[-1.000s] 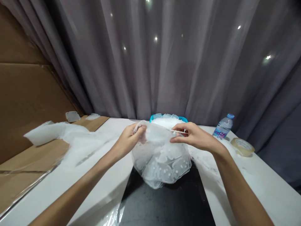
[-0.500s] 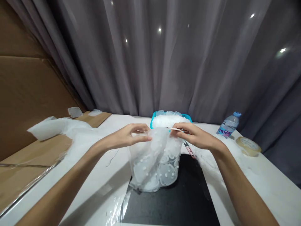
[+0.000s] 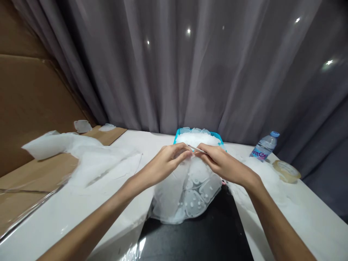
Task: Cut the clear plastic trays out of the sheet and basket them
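Between my hands stands a translucent white shape [image 3: 174, 192], built of rounded plastic-like panels with small white dots, its base on a black mat [image 3: 190, 239]. At its top edge my left hand [image 3: 175, 157] is closed in a pinch on the sheer white material. My right hand [image 3: 217, 159] grips a thin pale rod-like tool [image 3: 197, 149], its tip pointing left at my left fingertips. The exact kind of tool is too small to tell. Fingers of both hands nearly meet and hide the upper rim.
Behind is a blue basket [image 3: 176, 135] of white fluffy stuff and clear pieces. Pink-handled snips [image 3: 223, 182] show partly beside the shape. On the right are a water bottle [image 3: 264, 146] and a tape roll [image 3: 286, 171]. White sheeting [image 3: 100, 159] and cardboard [image 3: 40, 170] lie left.
My hands have drawn together at the top of the white shape, the left moving right. The tool tip now meets my left fingertips, and the shape's right side spreads wider over the snips.
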`<state>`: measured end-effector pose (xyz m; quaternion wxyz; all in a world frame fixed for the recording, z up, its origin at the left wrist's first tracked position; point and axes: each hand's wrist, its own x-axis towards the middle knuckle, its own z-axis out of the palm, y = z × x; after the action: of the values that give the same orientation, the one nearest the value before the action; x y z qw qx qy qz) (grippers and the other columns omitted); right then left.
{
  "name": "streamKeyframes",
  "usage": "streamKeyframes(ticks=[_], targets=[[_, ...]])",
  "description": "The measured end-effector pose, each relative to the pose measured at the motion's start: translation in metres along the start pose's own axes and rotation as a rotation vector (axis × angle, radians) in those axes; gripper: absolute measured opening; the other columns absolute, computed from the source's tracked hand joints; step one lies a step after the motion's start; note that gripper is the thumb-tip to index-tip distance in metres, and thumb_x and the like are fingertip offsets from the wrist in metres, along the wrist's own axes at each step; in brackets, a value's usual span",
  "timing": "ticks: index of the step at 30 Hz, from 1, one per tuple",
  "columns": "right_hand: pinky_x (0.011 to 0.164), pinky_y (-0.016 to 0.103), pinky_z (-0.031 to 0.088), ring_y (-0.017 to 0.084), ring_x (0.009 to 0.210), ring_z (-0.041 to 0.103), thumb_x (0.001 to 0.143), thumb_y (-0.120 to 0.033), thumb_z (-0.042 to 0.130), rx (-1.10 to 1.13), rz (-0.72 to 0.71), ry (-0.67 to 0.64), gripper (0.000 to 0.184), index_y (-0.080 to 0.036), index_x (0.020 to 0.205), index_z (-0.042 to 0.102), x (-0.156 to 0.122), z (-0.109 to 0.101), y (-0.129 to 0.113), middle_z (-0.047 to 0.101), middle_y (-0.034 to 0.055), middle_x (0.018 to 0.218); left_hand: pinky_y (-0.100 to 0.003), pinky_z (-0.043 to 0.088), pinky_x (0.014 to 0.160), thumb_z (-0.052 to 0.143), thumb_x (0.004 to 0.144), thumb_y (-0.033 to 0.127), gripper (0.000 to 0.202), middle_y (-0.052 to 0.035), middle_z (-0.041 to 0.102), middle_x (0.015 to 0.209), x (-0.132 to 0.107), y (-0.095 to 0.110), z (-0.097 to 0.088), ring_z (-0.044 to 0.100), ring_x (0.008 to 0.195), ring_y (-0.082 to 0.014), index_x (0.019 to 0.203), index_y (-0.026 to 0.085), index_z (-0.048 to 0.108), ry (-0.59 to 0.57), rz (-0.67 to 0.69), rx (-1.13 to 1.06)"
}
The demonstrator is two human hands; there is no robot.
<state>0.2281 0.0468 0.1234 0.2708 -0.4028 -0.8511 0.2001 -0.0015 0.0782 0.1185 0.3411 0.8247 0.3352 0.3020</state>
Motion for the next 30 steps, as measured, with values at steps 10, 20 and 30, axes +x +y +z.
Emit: streamKeyframes(ticks=[10, 20, 30], targets=[[0.077, 0.027, 0.040, 0.017, 0.085, 0.060, 0.111, -0.034, 0.043, -0.051, 0.002, 0.026, 0.018, -0.023, 0.110, 0.057, 0.001, 0.002, -0.001, 0.067, 0.0025, 0.100, -0.027, 0.045, 0.071, 0.058, 0.102, 0.048, 0.035, -0.0016, 0.066, 0.083, 0.001, -0.005, -0.003, 0.060, 0.075, -0.0169, 0.096, 0.016, 0.071, 0.006, -0.031, -0.029], [0.079, 0.029, 0.044, 0.021, 0.095, 0.068, 0.107, -0.021, 0.050, -0.234, -0.118, 0.038, 0.017, -0.023, 0.119, 0.062, -0.001, 0.008, -0.003, 0.074, 0.0063, 0.108, -0.031, 0.044, 0.079, 0.048, 0.103, 0.037, 0.022, -0.0020, 0.066, 0.095, -0.004, 0.000, 0.002, 0.062, 0.088, -0.0211, 0.100, 0.020, 0.060, 0.009, 0.011, 0.114], [0.072, 0.029, 0.042, 0.021, 0.087, 0.067, 0.099, -0.003, 0.046, -0.489, -0.106, -0.049, 0.027, -0.019, 0.115, 0.062, 0.010, 0.026, -0.006, 0.074, 0.0088, 0.102, -0.033, 0.040, 0.069, 0.038, 0.103, 0.038, 0.021, -0.0013, 0.062, 0.084, -0.004, -0.003, 0.010, 0.060, 0.076, -0.0222, 0.087, 0.024, 0.041, 0.023, -0.144, 0.328]])
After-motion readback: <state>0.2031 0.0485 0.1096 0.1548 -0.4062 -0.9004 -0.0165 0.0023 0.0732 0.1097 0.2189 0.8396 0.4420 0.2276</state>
